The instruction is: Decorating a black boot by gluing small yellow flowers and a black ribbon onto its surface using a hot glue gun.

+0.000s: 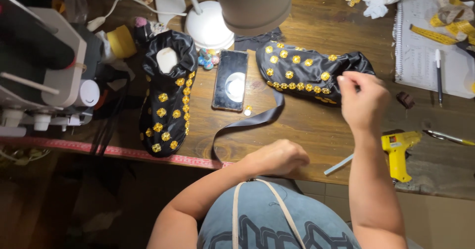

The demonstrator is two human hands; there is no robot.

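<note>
1. Closest to the lens is the person's own front, a grey-blue top with thin pale straps, bottom centre of the frame, both forearms reaching up from it.
2. The left hand (277,157) sits curled into a loose fist on the near table edge, centre frame. Can't tell if there's anything inside it.
3. The right hand (363,100) is raised at centre right, fingertips pinched together just by the black satin slipper (307,73). What it's pinching is too small to make out.
4. That slipper lies upper centre, studded with gold flower trims, and a black ribbon (247,123) trails from it down toward the table edge.
5. A second slipper (166,95) of the same kind lies at left centre, toe pointing down-frame.
6. The surface is a worn wooden table (307,130), warmly lit, dark floor below at lower left.
7. Between the slippers there's a phone (230,79); a yellow glue gun (398,152) is at right, a spiral notebook (420,46) upper right, and a sewing machine (44,76) at far left.
</note>
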